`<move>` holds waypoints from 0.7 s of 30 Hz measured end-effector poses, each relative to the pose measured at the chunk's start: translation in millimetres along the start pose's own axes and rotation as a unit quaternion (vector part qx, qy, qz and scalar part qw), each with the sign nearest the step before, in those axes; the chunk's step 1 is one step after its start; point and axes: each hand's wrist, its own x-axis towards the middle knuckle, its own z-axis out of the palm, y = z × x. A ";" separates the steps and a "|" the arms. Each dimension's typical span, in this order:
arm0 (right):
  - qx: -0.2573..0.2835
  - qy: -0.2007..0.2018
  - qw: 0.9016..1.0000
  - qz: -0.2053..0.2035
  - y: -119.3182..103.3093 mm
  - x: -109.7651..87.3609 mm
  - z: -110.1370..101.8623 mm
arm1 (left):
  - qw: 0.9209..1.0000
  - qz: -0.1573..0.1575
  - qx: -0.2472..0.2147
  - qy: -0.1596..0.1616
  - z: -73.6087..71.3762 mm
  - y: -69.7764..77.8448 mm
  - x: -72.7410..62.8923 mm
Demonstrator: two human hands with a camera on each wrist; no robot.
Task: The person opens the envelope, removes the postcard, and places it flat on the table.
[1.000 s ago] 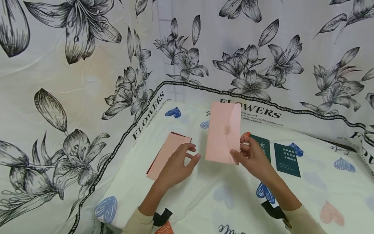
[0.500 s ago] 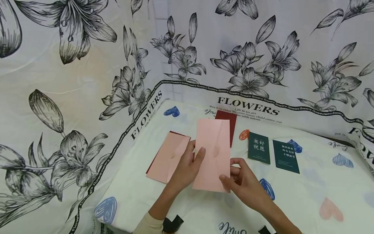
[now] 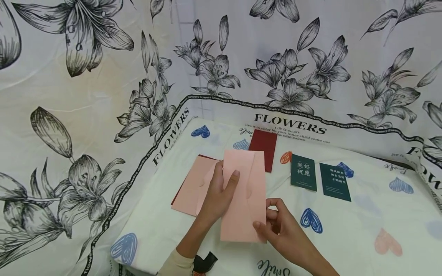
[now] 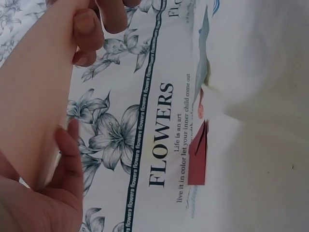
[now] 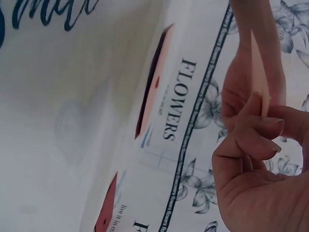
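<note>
A pink envelope (image 3: 246, 222) with a side flap held down by a round tab is raised over the bed-like surface, flap side up. My left hand (image 3: 219, 195) grips its left edge, thumb lying across the front. Low on the right edge, my right hand (image 3: 281, 234) pinches it between thumb and curled fingers. The left wrist view shows the envelope (image 4: 34, 92) nearly edge-on between both hands. In the right wrist view it appears as a thin strip (image 5: 259, 72) at the right fingertips. What the envelope contains cannot be seen.
Left of the hands lies another pink envelope (image 3: 190, 191) with dark red showing beneath. Behind stands out a flat dark red envelope or card (image 3: 264, 147). Two dark green cards (image 3: 303, 172) with white characters lie to the right. Flower-printed curtains (image 3: 286, 76) rise behind.
The envelope has come down and left, closer to my body. My left hand, free a second ago, now grips its left edge. The dark red piece behind it has come into view.
</note>
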 end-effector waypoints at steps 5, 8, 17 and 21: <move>-0.034 0.040 0.999 -0.013 4.0 -4.0 4.7 | 0.999 0.015 0.032 0.024 4.7 1.9 -1.0; -0.103 0.097 0.989 -0.048 5.7 -4.6 8.6 | 0.997 0.027 0.063 0.038 9.3 5.0 -4.1; -0.227 0.186 0.950 -0.104 6.6 -2.8 7.0 | 0.994 0.070 0.073 0.044 24.1 16.2 -8.6; -0.241 0.182 0.950 -0.083 6.0 -5.2 3.2 | 0.995 0.061 0.070 0.031 27.5 18.0 -9.7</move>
